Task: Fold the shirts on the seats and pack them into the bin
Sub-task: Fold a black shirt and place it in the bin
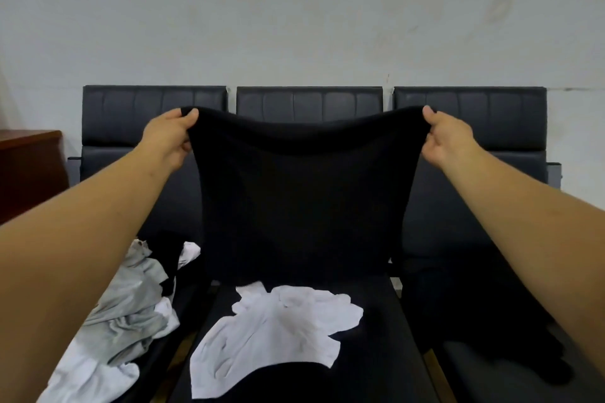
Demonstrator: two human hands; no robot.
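Two hands engaged, one item in the air: my left hand (pixel 173 137) and right hand (pixel 448 137) each pinch an upper corner of a black soft-fabric shirt (pixel 304 199). It hangs spread between them in front of the middle of three black padded seats (pixel 469 121), its lower edge just above a crumpled white fabric shirt (pixel 275 334) on that cushion. Risks, as I judge them: either pinch is shallow, so a corner could slip and drop the black shirt onto the white one. Laying it down there would also fold it over lumps and leave it lopsided. Its sleeves are hidden, perhaps bunched behind, which could skew the fold. Count: hands, two; seats, three; held black shirt, one; white shirt on the middle seat, one. A tangled heap of grey, white and black garments (pixel 124 304) lies on the left seat, number not separable. A dark mass on the right seat (pixel 474 304) is possibly one black garment, uncertain. Brown wooden desk (pixel 29 167), one, far left. Bin, none in view.
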